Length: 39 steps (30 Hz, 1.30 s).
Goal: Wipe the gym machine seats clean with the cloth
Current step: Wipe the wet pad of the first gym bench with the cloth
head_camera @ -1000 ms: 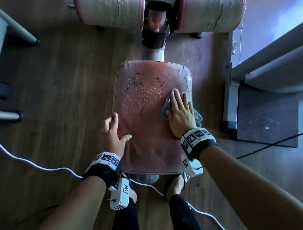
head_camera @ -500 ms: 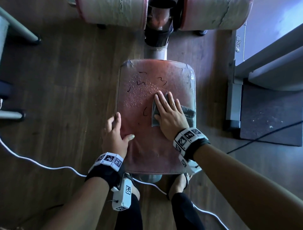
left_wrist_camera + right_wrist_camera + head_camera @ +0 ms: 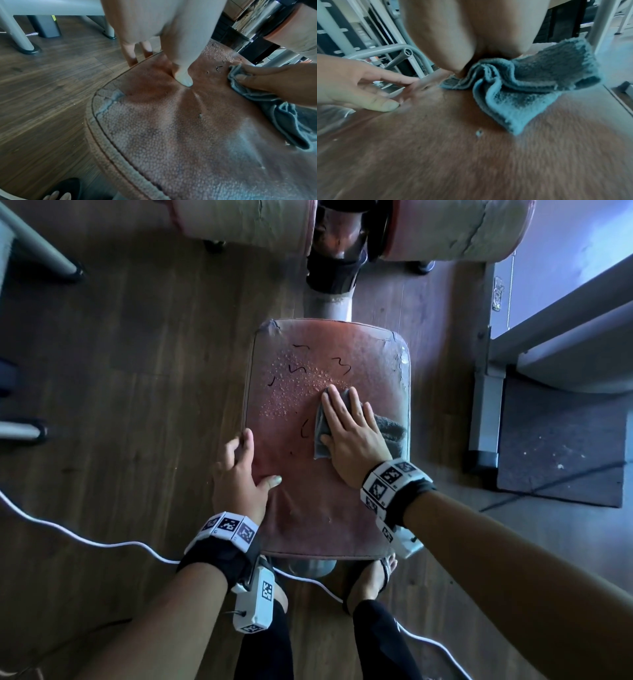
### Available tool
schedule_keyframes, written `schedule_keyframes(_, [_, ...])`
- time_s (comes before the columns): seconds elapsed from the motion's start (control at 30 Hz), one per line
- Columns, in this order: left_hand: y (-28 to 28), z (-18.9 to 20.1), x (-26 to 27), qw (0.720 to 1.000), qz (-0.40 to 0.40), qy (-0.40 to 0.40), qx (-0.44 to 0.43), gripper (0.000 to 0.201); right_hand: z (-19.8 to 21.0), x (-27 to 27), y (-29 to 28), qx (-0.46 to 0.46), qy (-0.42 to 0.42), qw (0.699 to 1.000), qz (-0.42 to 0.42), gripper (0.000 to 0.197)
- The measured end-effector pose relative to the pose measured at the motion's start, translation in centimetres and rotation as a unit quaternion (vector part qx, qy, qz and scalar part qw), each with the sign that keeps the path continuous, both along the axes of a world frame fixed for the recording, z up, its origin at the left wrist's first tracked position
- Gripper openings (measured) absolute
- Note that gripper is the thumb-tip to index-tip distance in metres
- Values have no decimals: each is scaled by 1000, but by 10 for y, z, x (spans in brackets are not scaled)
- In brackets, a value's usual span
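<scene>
From the head view, the right hand [image 3: 352, 436] pressed flat on the soft, limp cloth [image 3: 323, 422] near the seat's [image 3: 308, 508] center, droplets at ten o'clock of it. In the left wrist view, the left hand [image 3: 171, 40] braced the seat edge, fingers loosely spread (thumb denting the padding). The right wrist view showed the cloth [image 3: 522, 88] bunched, best pinned under the palm.

wrists: black bands [image 3: 219, 556], white checker-tagged blocks | legs: black trousers [image 3: 263, 645] | arms bare

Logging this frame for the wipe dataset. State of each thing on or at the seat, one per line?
seat: partly wet, droplets and dark squiggle marks on far half, near half mostly dry
droplets: unwiped, left of the cloth
cloth: bunched, pressed flat on the seat
right hand: fingers straight, pressing the cloth
left hand: braced at the seat's left edge, thumb on top
</scene>
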<state>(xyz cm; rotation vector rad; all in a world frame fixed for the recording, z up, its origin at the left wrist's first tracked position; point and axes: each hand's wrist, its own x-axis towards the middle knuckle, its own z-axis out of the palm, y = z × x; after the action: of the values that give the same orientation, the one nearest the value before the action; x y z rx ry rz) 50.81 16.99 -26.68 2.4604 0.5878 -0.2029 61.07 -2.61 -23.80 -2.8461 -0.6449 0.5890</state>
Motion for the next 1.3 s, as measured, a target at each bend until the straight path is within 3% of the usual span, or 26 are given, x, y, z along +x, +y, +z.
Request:
schedule_keyframes(0.17, [-1,0,-1,1000,6,-2,-2,98,-2,21,-8,7,-16,999,49,64])
schedule_keyframes(0.4, [0,-3,-1,1000,6,-20,-10,99,-11,21,5,33,-12,991,-128,65])
schedule_keyframes(0.53, [-1,-2,0,1000,5,-20,-7,99,-11,30,7,28,-13,988,-151,64])
schedule_keyframes(0.9, [-1,4,-1,1000,0,-17,-1,97,-6,51,-18,16,-8,1000,26,62])
schedule_keyframes(1.13, [-3,7,0,1000,3,-13,3,97,-6,80,-12,23,4,998,53,66])
schedule_keyframes(1.3, [-4,6,0,1000,9,-27,-7,97,-4,63,-8,26,-10,998,60,64])
